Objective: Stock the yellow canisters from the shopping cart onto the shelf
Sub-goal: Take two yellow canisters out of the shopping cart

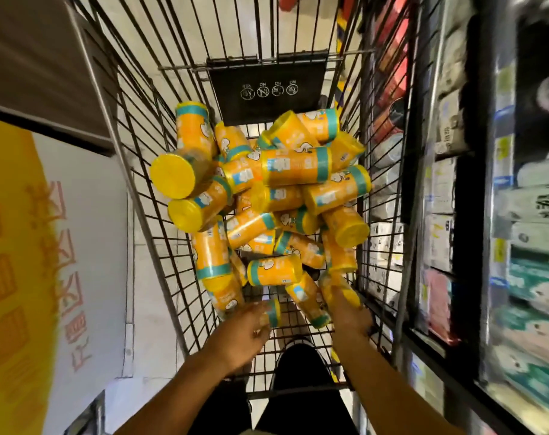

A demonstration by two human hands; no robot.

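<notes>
Several yellow canisters (295, 166) with teal bands and yellow lids lie piled in the wire shopping cart (154, 227), seen from above. At the near end of the pile, my left hand (243, 332) curls its fingers round the end of one canister (274, 312). My right hand (351, 318) grips another canister (340, 288) near the cart's right wall; its fingers are hidden under the hand. Both hands are blurred by motion. The shelf (448, 189) runs along the right side.
The shelf holds white, green and pink packaged goods (530, 277). A black child-seat flap (266, 92) hangs at the cart's far end. A white and yellow sign board (47, 246) stands on the left. My dark trouser legs (301, 372) show below the cart.
</notes>
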